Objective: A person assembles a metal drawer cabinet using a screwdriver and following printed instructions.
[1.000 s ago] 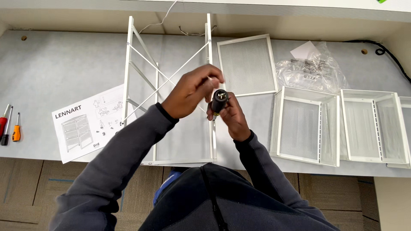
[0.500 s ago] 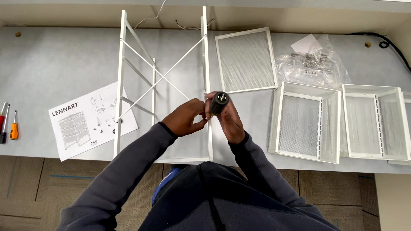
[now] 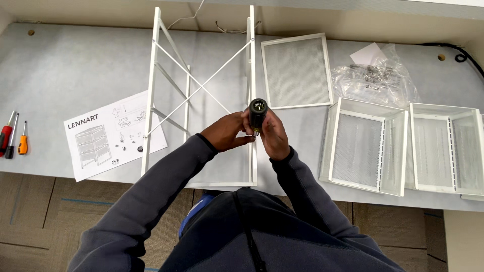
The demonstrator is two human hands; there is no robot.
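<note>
head view: screwdriver (image 3: 257, 112) upright between left hand (image 3: 228, 132) and right hand (image 3: 275, 136).

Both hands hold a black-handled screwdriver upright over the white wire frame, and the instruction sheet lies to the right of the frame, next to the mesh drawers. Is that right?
Not quite. In the head view the instruction sheet lies left of the white wire frame, toward the spare screwdrivers; the mesh drawers are on the right. The left hand and right hand do hold the black-handled screwdriver upright over the frame.
</note>
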